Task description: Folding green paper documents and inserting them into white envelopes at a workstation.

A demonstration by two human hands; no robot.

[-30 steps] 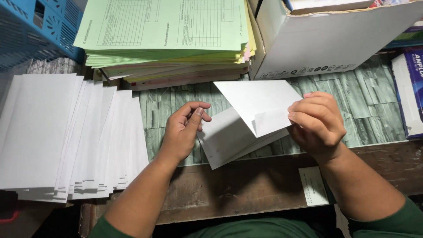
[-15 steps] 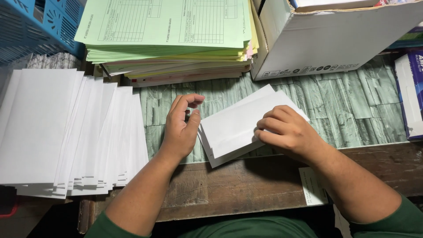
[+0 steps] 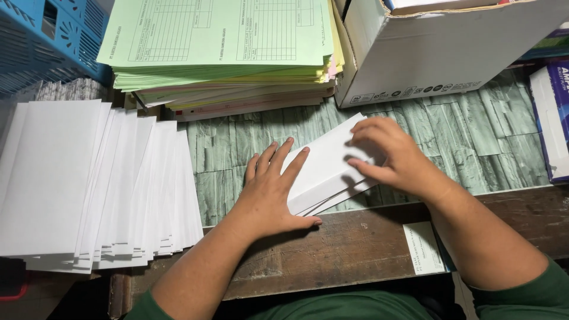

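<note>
An office desk: stacked green forms [image 3: 225, 35], fanned white envelopes [image 3: 89, 189].

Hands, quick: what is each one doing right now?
Left hand: open, flat, pressing on the folded white paper.
Right hand: open, fingers curled, pressing the same paper's right end.

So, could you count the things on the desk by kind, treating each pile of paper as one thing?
Fanned row of white envelopes: 1
Folded white paper under left hand and right hand: 1
Stack of coloured forms: 1
White cardboard box: 1
Blue crate: 1
Total: 5
</note>
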